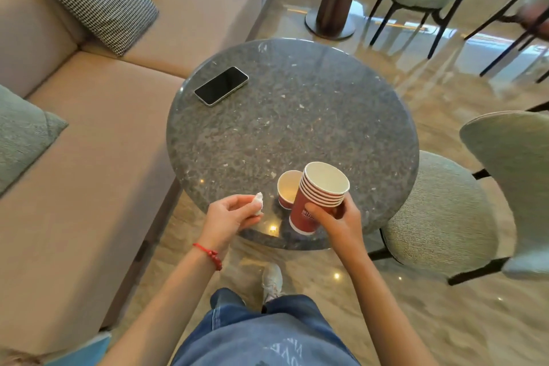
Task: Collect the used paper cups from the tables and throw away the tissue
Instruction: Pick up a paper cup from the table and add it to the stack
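Observation:
My right hand (338,218) grips a stack of several red paper cups (315,199), tilted, over the near edge of the round grey stone table (267,140). Just behind and left of the stack, a single red paper cup (287,189) stands upright on the table, touching or nearly touching the stack. My left hand (228,217), with a red bracelet on its wrist, pinches a crumpled white tissue (258,203) at the table's near-left edge.
A black phone (221,85) lies face up at the table's far left. A beige sofa (98,140) with patterned cushions runs along the left. A padded green chair (463,208) stands close on the right; more chairs and a column base (329,24) are beyond.

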